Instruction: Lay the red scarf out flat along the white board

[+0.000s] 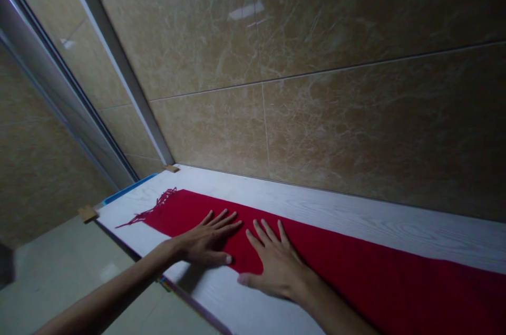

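Both hands lay flat and open, side by side, the left hand [209, 241] nearer the fringed end (fringe pointing left) of the long red woven scarf [356, 266] stretched lengthwise along the white wood-grain tabletop [356, 213], the right hand [276, 266] beside it.

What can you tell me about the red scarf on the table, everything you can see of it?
The scarf is a long, plain deep-red strip of soft-looking woven cloth. It is spread flat lengthwise along the white wood-grain table, parallel to the tiled wall. Its far end carries a loose, stringy fringe near the table's corner, and the other end runs out of view. The left hand and the right hand lie on it side by side, palms down, fingers spread.
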`<action>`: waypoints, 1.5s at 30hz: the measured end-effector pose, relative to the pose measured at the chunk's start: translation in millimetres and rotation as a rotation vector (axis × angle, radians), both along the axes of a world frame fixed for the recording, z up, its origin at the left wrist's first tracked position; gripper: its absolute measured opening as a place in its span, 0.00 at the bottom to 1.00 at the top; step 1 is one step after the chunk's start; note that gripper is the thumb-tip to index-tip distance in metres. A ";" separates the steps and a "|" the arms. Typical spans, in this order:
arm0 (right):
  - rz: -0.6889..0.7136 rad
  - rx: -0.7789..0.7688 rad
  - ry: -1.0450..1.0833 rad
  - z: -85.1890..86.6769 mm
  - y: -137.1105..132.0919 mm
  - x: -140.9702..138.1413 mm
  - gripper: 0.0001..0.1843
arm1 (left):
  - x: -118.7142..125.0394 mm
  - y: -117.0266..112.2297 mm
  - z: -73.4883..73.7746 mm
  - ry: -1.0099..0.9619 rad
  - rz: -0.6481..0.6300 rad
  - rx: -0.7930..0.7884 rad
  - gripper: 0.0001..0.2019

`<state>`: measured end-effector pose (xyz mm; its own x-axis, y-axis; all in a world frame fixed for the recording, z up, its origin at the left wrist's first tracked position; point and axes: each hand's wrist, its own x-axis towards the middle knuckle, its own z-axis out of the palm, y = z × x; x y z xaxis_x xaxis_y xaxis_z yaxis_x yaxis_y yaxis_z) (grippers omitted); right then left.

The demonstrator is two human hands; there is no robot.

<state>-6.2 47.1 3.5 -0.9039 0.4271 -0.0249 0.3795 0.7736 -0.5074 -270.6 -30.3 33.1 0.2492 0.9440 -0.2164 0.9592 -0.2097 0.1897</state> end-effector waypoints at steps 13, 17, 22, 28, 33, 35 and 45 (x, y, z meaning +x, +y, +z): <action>-0.061 0.025 0.013 9.3 12.7 5.2 0.45 | -35.5 8.5 -12.5 -0.054 0.290 0.091 0.36; -0.083 0.073 0.140 12.3 13.1 -16.2 0.33 | -65.9 41.4 -11.7 -0.101 0.401 0.299 0.32; 0.010 0.077 0.265 9.9 11.1 -61.5 0.29 | -82.4 74.6 -7.7 -0.067 0.340 0.293 0.20; 0.267 0.085 0.184 12.2 2.7 -103.7 0.35 | -93.4 81.8 -1.9 -0.056 0.333 0.244 0.13; 0.666 0.038 0.277 12.9 -16.3 -110.1 0.34 | -93.7 90.7 -15.5 -0.027 0.343 0.258 0.10; 0.589 0.006 0.280 16.0 -15.5 -109.4 0.34 | -90.9 90.3 -20.1 -0.016 0.362 0.305 0.12; 0.102 0.016 0.088 12.4 13.8 -35.0 0.37 | -134.2 7.0 -38.6 0.047 0.716 0.396 0.32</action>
<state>-41.2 60.9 15.9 -0.9410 0.3327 0.0622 0.2534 0.8142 -0.5223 -404.8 -23.3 -5.6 -0.4443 0.8794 0.1711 0.8910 0.4138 0.1867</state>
